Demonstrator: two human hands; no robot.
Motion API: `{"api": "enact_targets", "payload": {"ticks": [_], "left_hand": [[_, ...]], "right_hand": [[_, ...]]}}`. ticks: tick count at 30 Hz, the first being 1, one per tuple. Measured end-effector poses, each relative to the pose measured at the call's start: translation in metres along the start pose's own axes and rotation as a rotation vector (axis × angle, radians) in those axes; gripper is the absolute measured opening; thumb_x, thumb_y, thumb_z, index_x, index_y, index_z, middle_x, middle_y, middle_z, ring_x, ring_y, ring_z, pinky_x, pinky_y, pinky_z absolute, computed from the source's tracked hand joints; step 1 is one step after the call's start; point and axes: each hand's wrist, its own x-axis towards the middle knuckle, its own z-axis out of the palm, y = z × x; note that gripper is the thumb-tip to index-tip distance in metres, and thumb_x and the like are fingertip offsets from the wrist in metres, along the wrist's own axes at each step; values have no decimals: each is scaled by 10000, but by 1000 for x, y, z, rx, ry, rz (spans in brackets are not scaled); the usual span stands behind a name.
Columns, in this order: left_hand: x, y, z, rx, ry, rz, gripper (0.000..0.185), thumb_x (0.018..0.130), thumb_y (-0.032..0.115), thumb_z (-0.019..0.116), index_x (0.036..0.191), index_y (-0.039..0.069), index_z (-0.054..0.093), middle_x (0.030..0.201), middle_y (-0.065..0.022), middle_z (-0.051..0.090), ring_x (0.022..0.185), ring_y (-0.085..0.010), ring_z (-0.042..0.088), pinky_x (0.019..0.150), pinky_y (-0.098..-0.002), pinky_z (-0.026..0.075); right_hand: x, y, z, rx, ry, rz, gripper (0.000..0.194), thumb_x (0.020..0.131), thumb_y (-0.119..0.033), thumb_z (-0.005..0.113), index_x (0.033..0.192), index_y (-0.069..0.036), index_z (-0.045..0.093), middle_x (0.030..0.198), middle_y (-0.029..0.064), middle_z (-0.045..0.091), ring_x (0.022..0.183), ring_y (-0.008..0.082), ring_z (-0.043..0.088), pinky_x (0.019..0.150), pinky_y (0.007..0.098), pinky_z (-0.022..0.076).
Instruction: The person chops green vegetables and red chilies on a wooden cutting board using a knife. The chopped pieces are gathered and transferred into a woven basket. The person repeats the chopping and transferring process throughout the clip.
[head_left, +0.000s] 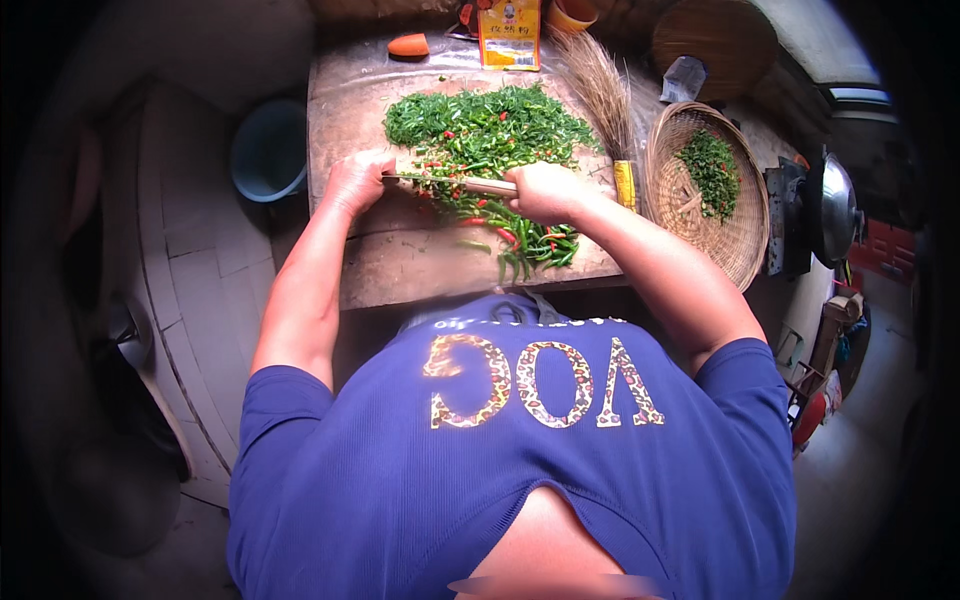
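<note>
My right hand (546, 193) is closed around the wooden handle of a knife (491, 185), whose thin blade lies crosswise over chopped peppers. At the blade's far end, my left hand (361, 180) is closed on the tip. Beyond the knife spreads a broad pile of finely chopped green and red chili peppers (487, 120). Whole and partly cut chili peppers (536, 244) lie on the near side of the blade, toward my body. All of this rests on a worn wooden board (405, 262).
To the right stand a whisk broom (600, 90), a wicker basket (667, 180) holding chopped peppers (709, 172), and a metal wok lid or pan (836, 206). A carrot piece (409, 45) and yellow seasoning packet (510, 37) lie behind. A blue bucket (270, 150) is at left.
</note>
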Motion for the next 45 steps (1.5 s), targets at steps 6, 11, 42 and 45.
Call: {"api": "enact_targets", "payload": {"ticks": [6, 11, 42, 45], "left_hand": [[11, 10, -7, 53, -91, 25, 107, 721, 61, 554, 755, 155, 593, 849, -81, 641, 841, -299, 622, 680, -423, 491], [5, 22, -2, 154, -23, 67, 141, 746, 67, 553, 833, 164, 608, 877, -47, 616, 863, -264, 624, 690, -392, 512], [14, 9, -13, 112, -23, 59, 108, 731, 57, 553, 774, 146, 596, 804, -67, 608, 850, -274, 619, 704, -397, 501], [23, 7, -12, -44, -37, 98, 51, 757, 91, 565, 753, 137, 586, 800, -80, 608, 824, -299, 615, 689, -403, 489]], "right_hand": [[13, 20, 24, 55, -25, 80, 257, 793, -251, 577, 977, -83, 643, 865, 151, 676, 828, 311, 657, 762, 426, 520], [16, 29, 40, 25, -35, 132, 247, 794, -249, 580, 994, -111, 625, 867, 133, 678, 825, 303, 660, 757, 421, 525], [10, 8, 23, 22, 27, 100, 231, 790, -214, 574, 987, -101, 613, 867, 173, 666, 842, 330, 652, 779, 442, 508], [-13, 3, -4, 50, 24, 72, 242, 792, -225, 576, 985, -89, 627, 871, 176, 668, 836, 327, 654, 777, 437, 511]]}}
